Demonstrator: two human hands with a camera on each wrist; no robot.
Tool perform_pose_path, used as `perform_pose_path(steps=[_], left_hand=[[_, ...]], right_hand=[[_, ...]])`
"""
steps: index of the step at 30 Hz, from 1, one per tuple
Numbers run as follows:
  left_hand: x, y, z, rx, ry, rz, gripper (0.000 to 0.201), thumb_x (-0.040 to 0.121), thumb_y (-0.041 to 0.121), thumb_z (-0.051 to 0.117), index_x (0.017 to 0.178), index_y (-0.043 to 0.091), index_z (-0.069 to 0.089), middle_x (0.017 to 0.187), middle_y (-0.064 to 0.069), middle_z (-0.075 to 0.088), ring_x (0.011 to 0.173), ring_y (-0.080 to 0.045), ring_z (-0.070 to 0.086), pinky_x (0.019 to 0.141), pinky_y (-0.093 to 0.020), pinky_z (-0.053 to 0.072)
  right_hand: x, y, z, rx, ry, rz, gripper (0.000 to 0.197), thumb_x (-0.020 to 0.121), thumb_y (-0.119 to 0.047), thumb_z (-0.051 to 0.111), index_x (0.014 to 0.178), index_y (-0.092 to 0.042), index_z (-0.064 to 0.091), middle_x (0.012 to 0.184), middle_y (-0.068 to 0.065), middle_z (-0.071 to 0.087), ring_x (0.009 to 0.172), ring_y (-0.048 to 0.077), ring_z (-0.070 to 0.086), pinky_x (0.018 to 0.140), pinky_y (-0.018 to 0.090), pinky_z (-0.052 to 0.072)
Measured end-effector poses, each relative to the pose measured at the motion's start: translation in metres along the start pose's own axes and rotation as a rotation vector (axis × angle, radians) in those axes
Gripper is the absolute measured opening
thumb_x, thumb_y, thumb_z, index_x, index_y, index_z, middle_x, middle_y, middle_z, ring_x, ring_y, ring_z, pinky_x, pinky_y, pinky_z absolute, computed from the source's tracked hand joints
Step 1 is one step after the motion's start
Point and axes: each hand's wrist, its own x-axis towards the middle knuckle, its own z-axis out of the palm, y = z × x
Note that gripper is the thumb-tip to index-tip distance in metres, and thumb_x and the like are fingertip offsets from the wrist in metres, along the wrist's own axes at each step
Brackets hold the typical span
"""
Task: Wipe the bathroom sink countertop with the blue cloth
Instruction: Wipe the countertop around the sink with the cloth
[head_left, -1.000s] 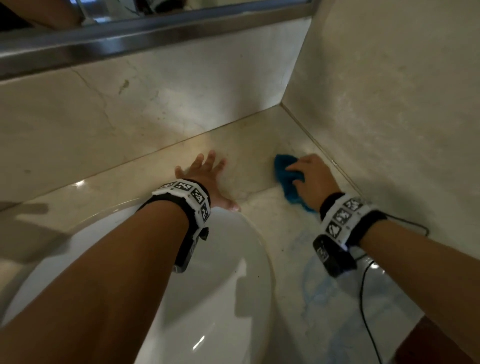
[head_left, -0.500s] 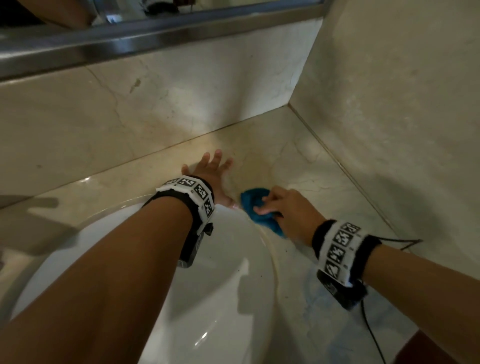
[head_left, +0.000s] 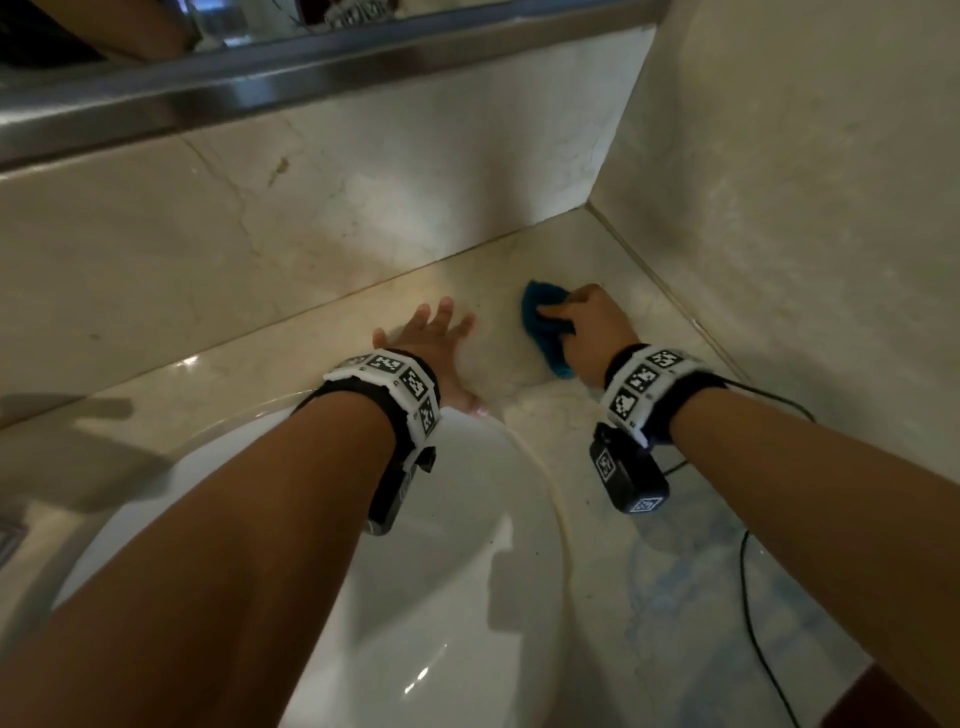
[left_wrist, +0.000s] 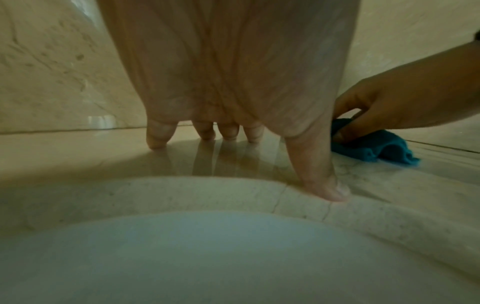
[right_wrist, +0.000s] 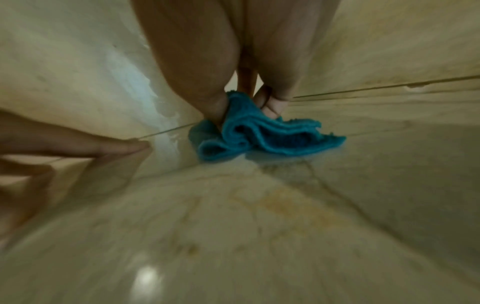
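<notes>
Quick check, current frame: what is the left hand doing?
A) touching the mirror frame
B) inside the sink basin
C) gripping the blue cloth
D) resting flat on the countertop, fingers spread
D: the left hand lies flat with fingers spread on the countertop beside the basin, while the right hand holds the blue cloth.

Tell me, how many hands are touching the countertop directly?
1: the left hand rests flat on the countertop behind the sink. The right hand grips the blue cloth.
</notes>
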Motion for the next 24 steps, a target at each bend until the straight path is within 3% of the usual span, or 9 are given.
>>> perform_pose_path(steps=[4, 5, 9, 11, 13, 15, 20, 22, 24], left_hand=[[0.005, 0.001, -0.002, 0.016, -0.002, -0.020, 0.124, 0.057, 0.064, 0.075, 0.146, 0.039, -0.007, 0.155, 0.008, -0.022, 0.145, -0.023, -0.012, 0.110, -0.064, 0.011], [0.005, 0.002, -0.002, 0.014, 0.001, -0.017, 0.124, 0.056, 0.064, 0.076, 0.146, 0.039, -0.006, 0.156, 0.008, -0.021, 0.145, -0.023, -0.011, 0.109, -0.064, 0.011], [-0.002, 0.005, -0.005, 0.016, -0.014, -0.028, 0.122, 0.060, 0.063, 0.075, 0.147, 0.037, -0.007, 0.156, 0.007, -0.021, 0.145, -0.023, -0.011, 0.111, -0.062, 0.010], [-0.007, 0.007, -0.006, 0.025, -0.011, -0.045, 0.118, 0.063, 0.062, 0.073, 0.148, 0.036, -0.006, 0.156, 0.004, -0.020, 0.146, -0.024, -0.010, 0.113, -0.060, 0.009], [-0.013, 0.014, -0.004, 0.050, 0.023, -0.021, 0.110, 0.068, 0.060, 0.069, 0.148, 0.037, -0.002, 0.157, 0.001, -0.018, 0.146, -0.025, -0.010, 0.114, -0.058, 0.006], [-0.021, 0.026, 0.002, 0.013, 0.034, 0.051, 0.103, 0.070, 0.060, 0.067, 0.148, 0.039, 0.003, 0.157, 0.002, -0.020, 0.145, -0.023, -0.014, 0.114, -0.058, 0.001], [-0.022, 0.046, 0.015, -0.018, -0.016, 0.097, 0.114, 0.064, 0.068, 0.068, 0.146, 0.043, -0.007, 0.154, 0.006, -0.027, 0.142, -0.023, -0.023, 0.111, -0.063, -0.005], [-0.020, 0.044, 0.017, -0.014, -0.010, 0.094, 0.115, 0.063, 0.069, 0.068, 0.145, 0.044, -0.009, 0.153, 0.007, -0.028, 0.142, -0.022, -0.024, 0.111, -0.063, -0.006], [-0.020, 0.043, 0.016, 0.013, -0.018, 0.097, 0.116, 0.062, 0.071, 0.066, 0.144, 0.045, -0.011, 0.153, 0.007, -0.029, 0.142, -0.023, -0.025, 0.111, -0.063, -0.007]], right_hand=[[-0.033, -0.009, 0.008, 0.106, -0.169, -0.110, 0.028, 0.086, -0.019, 0.061, 0.109, -0.004, 0.060, 0.111, 0.010, 0.056, 0.103, 0.024, 0.055, 0.069, 0.004, 0.038], [-0.044, -0.007, 0.006, 0.129, -0.197, -0.143, 0.025, 0.085, -0.018, 0.063, 0.106, -0.003, 0.061, 0.108, 0.009, 0.056, 0.099, 0.022, 0.056, 0.069, 0.003, 0.037], [-0.087, 0.008, -0.006, 0.010, -0.342, -0.301, 0.028, 0.087, 0.000, 0.053, 0.106, -0.014, 0.068, 0.114, 0.003, 0.051, 0.100, 0.016, 0.051, 0.089, 0.023, 0.042], [-0.102, 0.013, -0.013, -0.050, -0.441, -0.344, 0.036, 0.087, 0.002, 0.049, 0.109, -0.019, 0.068, 0.117, 0.000, 0.048, 0.105, 0.012, 0.047, 0.094, 0.017, 0.037], [-0.107, 0.017, -0.024, -0.043, -0.506, -0.321, 0.040, 0.088, 0.003, 0.048, 0.113, -0.021, 0.067, 0.117, -0.002, 0.046, 0.103, 0.005, 0.043, 0.089, 0.002, 0.028], [-0.099, 0.027, -0.035, -0.010, -0.402, -0.226, 0.038, 0.090, 0.000, 0.047, 0.117, -0.020, 0.064, 0.115, 0.001, 0.048, 0.101, 0.007, 0.044, 0.084, 0.000, 0.026], [-0.050, 0.065, -0.039, 0.015, 0.095, 0.099, 0.032, 0.093, -0.003, 0.045, 0.123, -0.004, 0.057, 0.125, 0.018, 0.047, 0.114, 0.031, 0.048, 0.080, 0.007, 0.027], [-0.035, 0.073, -0.037, -0.005, 0.119, 0.185, 0.040, 0.093, -0.005, 0.046, 0.133, -0.006, 0.047, 0.136, 0.019, 0.041, 0.122, 0.033, 0.044, 0.086, 0.008, 0.029], [-0.030, 0.075, -0.034, -0.091, 0.062, 0.213, 0.047, 0.093, -0.006, 0.047, 0.139, -0.011, 0.040, 0.142, 0.017, 0.036, 0.126, 0.034, 0.040, 0.102, 0.019, 0.028]])
